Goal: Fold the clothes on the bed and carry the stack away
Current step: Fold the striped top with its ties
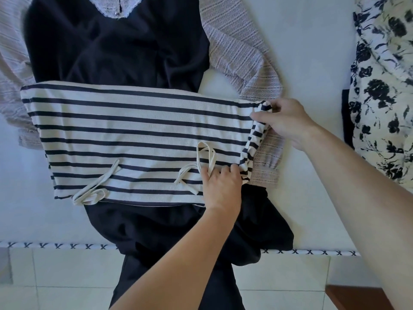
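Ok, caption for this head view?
Both hands, left and right, grip the navy-and-cream striped knit top on the bed.

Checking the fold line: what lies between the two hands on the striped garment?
In the head view, the striped garment's bunched right edge runs between the right hand and the left hand, both gripping it; cream ties lie beside.

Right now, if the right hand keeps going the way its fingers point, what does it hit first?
The right hand points left while pinching the striped garment at its right edge, so it would run along that striped fabric first. Depth is unclear; the cream drawstring looks lower.
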